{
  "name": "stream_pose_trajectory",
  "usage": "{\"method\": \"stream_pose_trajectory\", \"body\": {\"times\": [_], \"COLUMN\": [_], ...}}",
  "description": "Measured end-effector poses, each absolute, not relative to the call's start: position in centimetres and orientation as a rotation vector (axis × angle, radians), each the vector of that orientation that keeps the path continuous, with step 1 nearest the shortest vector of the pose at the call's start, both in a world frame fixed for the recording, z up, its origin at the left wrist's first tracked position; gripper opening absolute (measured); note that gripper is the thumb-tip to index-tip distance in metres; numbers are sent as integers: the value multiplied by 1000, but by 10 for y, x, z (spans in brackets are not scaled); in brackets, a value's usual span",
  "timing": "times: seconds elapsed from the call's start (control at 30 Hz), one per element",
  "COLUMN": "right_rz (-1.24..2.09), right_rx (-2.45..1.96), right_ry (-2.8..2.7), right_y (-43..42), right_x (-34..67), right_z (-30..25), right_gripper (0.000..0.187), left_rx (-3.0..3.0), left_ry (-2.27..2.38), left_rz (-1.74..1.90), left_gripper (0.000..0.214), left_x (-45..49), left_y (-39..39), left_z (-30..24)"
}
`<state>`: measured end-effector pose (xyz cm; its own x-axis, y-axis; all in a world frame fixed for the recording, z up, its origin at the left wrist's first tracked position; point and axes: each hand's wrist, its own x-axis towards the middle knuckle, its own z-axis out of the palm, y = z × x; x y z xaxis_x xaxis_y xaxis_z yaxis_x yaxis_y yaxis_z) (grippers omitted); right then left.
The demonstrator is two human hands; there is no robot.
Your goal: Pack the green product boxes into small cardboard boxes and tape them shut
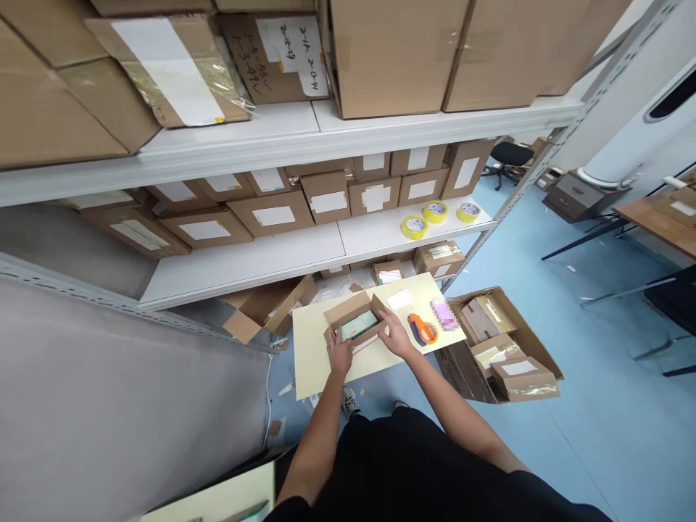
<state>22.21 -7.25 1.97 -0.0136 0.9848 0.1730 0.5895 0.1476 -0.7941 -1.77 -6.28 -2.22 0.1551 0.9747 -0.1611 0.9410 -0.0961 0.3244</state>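
The left hand grasps the near left corner of the small open box on the pale table; the right hand grasps its right side, with an orange tape dispenser just beside this hand

— How many rolls of yellow tape are on the middle shelf?
— Three, near its right edge.
— And on the pale board?
— One open box, one orange tape dispenser, one white slip and one pink pack. There are two hands, a left hand and a right hand.
— And the floor?
— One big carton, with three small boxes showing.
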Motion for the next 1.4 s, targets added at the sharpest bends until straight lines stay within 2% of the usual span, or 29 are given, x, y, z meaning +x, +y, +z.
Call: {"method": "stream_pose_trajectory", "body": {"times": [0.2, 0.43, 0.8, 1.07, 1.4], "right_rz": [728, 887, 978, 1081, 1150], "right_rx": [-1383, -1225, -777, -322, 25], "right_ry": [-1748, -1886, -2213, -2437, -2564], "right_y": [-90, -125, -203, -358, -576], "right_x": [256, 258, 154, 29, -99], "right_z": [35, 41, 70, 84, 65], "right_gripper": [58, 56, 54, 53, 52], "left_rx": [2005, 1776, 1429, 1016, 723], "left_ry": [1953, 2123, 2486, 2672, 2767], "left_rz": [311, 338, 561, 608, 774], "left_gripper": [20, 13, 12, 11, 11], "left_x": [25, 54, 10, -19, -45], "left_y": [-150, -252, -407, -590, -812], "left_z": [-15, 9, 20, 37, 25]}}
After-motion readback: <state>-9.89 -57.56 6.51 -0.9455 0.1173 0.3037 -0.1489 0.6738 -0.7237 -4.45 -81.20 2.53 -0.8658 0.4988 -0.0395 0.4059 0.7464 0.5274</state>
